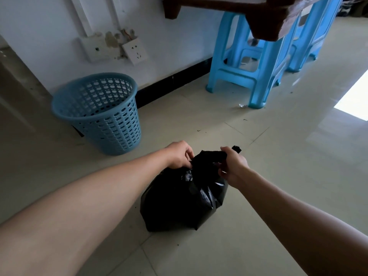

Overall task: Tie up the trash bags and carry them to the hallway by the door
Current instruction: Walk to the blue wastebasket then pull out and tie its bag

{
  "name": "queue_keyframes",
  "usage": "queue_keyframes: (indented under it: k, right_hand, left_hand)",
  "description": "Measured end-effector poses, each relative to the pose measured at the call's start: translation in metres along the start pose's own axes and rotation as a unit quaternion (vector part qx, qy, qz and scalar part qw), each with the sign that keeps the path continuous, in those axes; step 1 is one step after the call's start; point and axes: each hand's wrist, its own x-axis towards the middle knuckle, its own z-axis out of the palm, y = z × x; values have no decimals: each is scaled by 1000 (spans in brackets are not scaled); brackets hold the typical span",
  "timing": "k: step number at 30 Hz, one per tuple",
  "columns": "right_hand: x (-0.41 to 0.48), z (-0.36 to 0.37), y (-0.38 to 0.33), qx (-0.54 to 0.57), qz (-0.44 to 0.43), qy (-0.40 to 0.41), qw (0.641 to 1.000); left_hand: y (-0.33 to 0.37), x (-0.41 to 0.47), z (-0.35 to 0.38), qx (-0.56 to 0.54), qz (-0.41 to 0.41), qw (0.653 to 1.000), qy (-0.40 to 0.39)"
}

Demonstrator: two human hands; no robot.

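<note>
A full black trash bag (179, 204) sits on the tiled floor in front of me. Its top is gathered into a bunch between my hands. My left hand (179, 156) pinches the bag's neck from the left side. My right hand (233, 166) is closed around the other part of the gathered top, and a short black end sticks out above its fingers. Whether a knot is formed I cannot tell, since my fingers hide the neck.
An empty blue lattice waste basket (99, 112) stands to the left by the white wall. Two blue plastic stools (251, 62) sit under a dark wooden table (262, 20) at the back right. A loose wall socket (134, 51) hangs above the black skirting.
</note>
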Motion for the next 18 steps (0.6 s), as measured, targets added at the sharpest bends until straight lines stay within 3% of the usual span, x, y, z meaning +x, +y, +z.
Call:
queue_keyframes:
  k: [4, 8, 14, 18]
  right_hand:
    - [2, -4, -4, 13, 10, -22, 1000]
    - [3, -5, -2, 13, 10, -40, 999]
    - [3, 2, -3, 27, 10, -65, 997]
    - [0, 5, -9, 51, 11, -67, 996]
  left_hand:
    - [-3, 4, 11, 108, -5, 994, 5]
    - [-1, 3, 15, 138, -22, 989, 49]
    - [5, -5, 6, 77, -50, 987, 131]
    - [0, -6, -4, 32, -43, 991, 122]
